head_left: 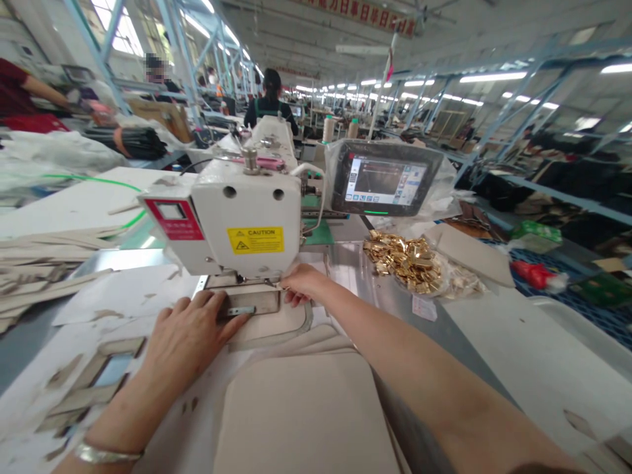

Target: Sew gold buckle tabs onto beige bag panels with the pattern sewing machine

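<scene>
A white industrial sewing machine (pixel 247 204) with a yellow caution label stands in front of me. Under its head lies a beige panel (pixel 271 327) with rounded corners, and a rectangular clamp frame (pixel 264 303) rests on it. My left hand (pixel 190 329) lies flat at the clamp's left side, thumb stretched along its metal bar and fingers apart. At the clamp's right end, close under the machine head, my right hand (pixel 302 284) has its fingers pinched together; whatever is between them is hidden. Closer to me is a stack of beige panels (pixel 301 415).
Gold metal fittings (pixel 407 260) lie heaped at the right, below a lit control screen (pixel 385 181). Beige strips (pixel 49 263) and rectangular beige frames (pixel 96 382) lie on the left. A co-worker (pixel 270 102) sits beyond the machine. Thread cones (pixel 328 128) stand behind it.
</scene>
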The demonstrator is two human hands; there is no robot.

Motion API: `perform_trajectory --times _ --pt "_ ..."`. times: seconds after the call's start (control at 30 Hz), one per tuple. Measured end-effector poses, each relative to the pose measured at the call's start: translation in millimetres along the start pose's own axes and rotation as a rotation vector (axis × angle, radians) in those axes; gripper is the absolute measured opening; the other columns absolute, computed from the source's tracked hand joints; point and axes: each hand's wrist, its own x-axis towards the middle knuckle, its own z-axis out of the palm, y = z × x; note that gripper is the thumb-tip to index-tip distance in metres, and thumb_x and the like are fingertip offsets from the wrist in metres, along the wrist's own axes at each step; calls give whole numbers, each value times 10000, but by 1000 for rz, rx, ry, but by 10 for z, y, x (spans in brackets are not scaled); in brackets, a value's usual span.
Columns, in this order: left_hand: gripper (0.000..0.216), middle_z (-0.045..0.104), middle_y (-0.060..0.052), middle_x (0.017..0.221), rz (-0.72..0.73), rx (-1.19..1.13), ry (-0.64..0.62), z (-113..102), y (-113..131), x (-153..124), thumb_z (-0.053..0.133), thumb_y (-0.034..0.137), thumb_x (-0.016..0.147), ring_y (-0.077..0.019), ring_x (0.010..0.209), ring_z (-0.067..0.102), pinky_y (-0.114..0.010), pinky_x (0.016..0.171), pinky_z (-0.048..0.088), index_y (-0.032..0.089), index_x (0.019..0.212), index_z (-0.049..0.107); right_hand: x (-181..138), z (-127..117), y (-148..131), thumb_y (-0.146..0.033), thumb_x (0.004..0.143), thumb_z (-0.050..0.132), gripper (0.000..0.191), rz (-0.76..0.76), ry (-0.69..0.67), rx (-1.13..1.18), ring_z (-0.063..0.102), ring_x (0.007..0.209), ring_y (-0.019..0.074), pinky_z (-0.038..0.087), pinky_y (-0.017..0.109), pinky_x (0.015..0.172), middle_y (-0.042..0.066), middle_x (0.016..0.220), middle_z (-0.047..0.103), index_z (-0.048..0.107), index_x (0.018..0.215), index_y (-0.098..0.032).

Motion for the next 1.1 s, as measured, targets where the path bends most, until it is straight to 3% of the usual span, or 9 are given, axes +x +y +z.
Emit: perform_trajectory --times 0.37,0.53,0.7,0.87,1.0,1.1 --pt "520 648 -134 1119 77 -27 44 45 339 115 341 567 912 -343 1017 584 -461 823 437 172 1143 588 -95 -376 178 -147 867 528 134 54 27 11 531 343 94 393 170 376 -19 456 578 545 736 -126" --pt "508 656 -146 1161 140 -110 37 89 357 147 360 480 929 -334 1033 576 -457 863 458 119 1229 555 -137 -543 312 -135 858 524 79 75 38 32 533 341 102 398 179 380 -21 465 585 543 781 -129" --pt "393 641 -148 1054 172 -269 104 79 290 136 359 381 925 -287 996 581 -411 912 462 127 1018 644 -165 -713 451 -117 837 534 65 70 72 57 540 353 103 402 182 378 -18 486 598 529 776 -137" --pt "347 628 -107 909 158 -316 -56 -64 417 80 294 321 939 -271 927 597 -430 858 475 176 844 594 -179 -888 611 -108 820 557 79 71 104 87 546 359 100 388 172 375 -12 500 606 518 761 -142" --pt "321 628 -97 919 196 -367 -106 -158 601 44 298 293 943 -249 915 602 -411 844 475 184 835 580 -221 -960 684 -112 832 561 82 47 123 117 551 369 95 404 167 394 -16 507 610 510 777 -145" --pt "322 632 -92 962 321 -512 -144 -190 779 6 316 321 952 -232 949 605 -394 874 477 185 913 606 -263 -951 675 -113 838 571 98 39 139 118 541 362 91 405 167 401 -23 496 599 507 773 -147"
